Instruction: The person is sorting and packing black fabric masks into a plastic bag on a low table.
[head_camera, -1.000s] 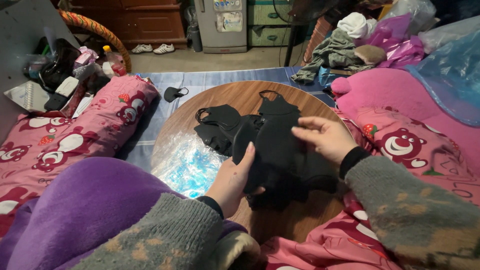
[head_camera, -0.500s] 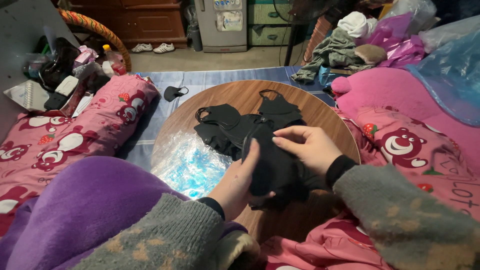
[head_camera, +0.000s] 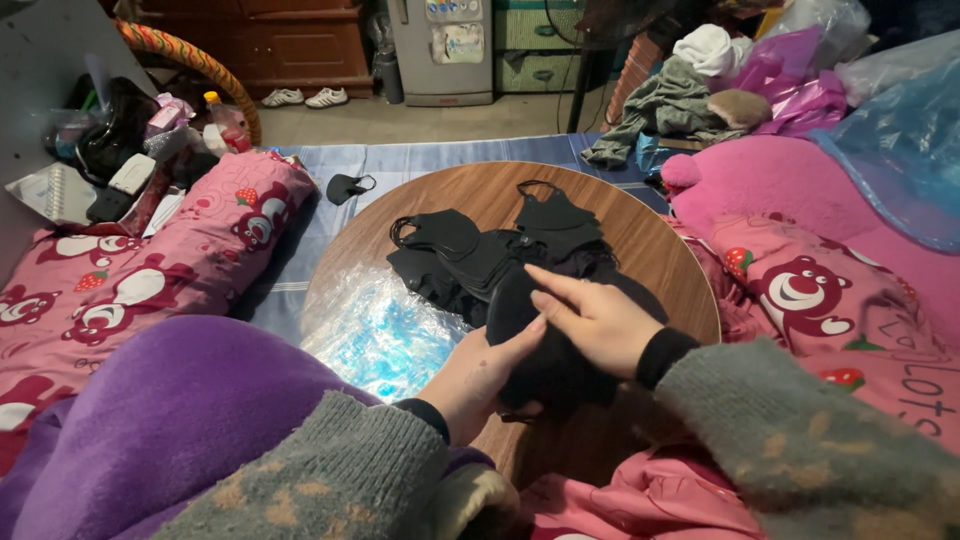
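Round wooden table (head_camera: 650, 250) amid pink bedding, strewn with black face masks (head_camera: 480, 255). Left hand (head_camera: 480, 375) cupped under one black mask (head_camera: 545, 350) at the near edge, right hand (head_camera: 600, 320) pinching its top, apparently to flatten it.

The room is sitting in dim, cool light, with the far corners going murky. A bright glare is bouncing off the clear plastic sheet (head_camera: 385, 325) on the round wooden worktop (head_camera: 650, 255), washing it to white and pale blue. The black masks (head_camera: 480, 255) are swallowing the light, so their folds are barely showing. Soft shadow is pooling under the hands (head_camera: 545, 345). The purple and grey sleeves close to the lens are blurring, and the edges are bending slightly outward.
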